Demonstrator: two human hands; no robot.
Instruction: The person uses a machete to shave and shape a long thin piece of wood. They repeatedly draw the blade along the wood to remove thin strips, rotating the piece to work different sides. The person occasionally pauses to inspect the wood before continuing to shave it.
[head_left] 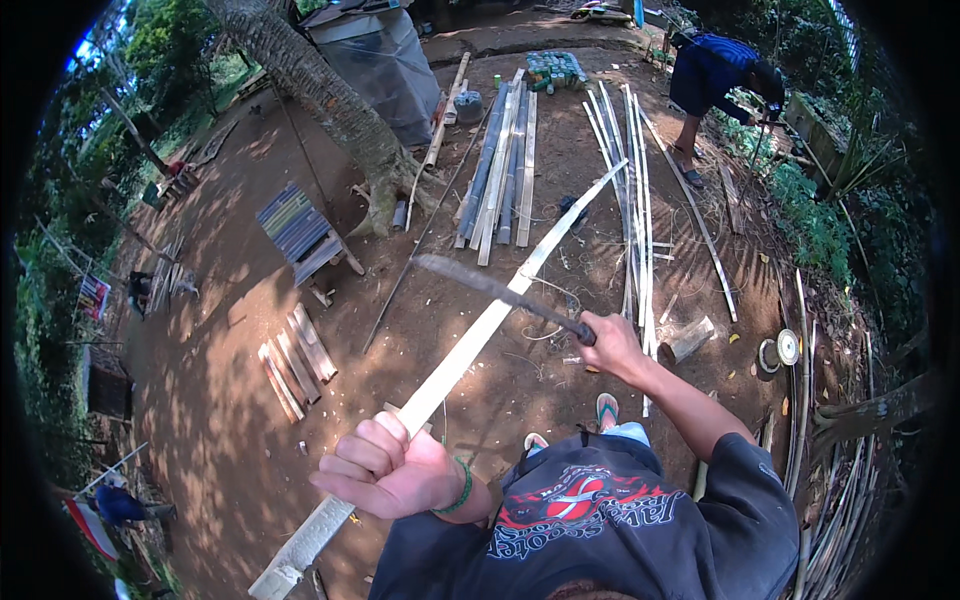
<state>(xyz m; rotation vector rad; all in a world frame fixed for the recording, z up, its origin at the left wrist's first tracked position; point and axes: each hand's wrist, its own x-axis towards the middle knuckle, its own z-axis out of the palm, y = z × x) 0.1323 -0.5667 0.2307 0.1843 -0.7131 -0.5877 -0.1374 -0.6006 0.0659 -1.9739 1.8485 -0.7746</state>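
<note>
My left hand point(388, 468) is closed round a long pale bamboo strip point(462, 358), which runs slantwise from the lower left up to the far middle. The strip's near end sticks out below my fist and its far end tapers. In my right hand point(612, 345) is the dark handle of a machete point(465, 277), fingers wrapped round it. Its long, slightly curved blade points left and crosses over the strip about midway. Whether the blade touches the strip or hangs above it, I cannot tell.
Split bamboo lengths point(495, 170) lie in bundles on the dirt ahead, with pale strips point(635, 200) further right. A bamboo-slat bench point(297, 230) stands left by a tree trunk point(320, 90). Short slats point(290, 365), a cut log point(687, 340) and a spool point(787, 348) lie nearer. A person point(715, 75) bends over at far right.
</note>
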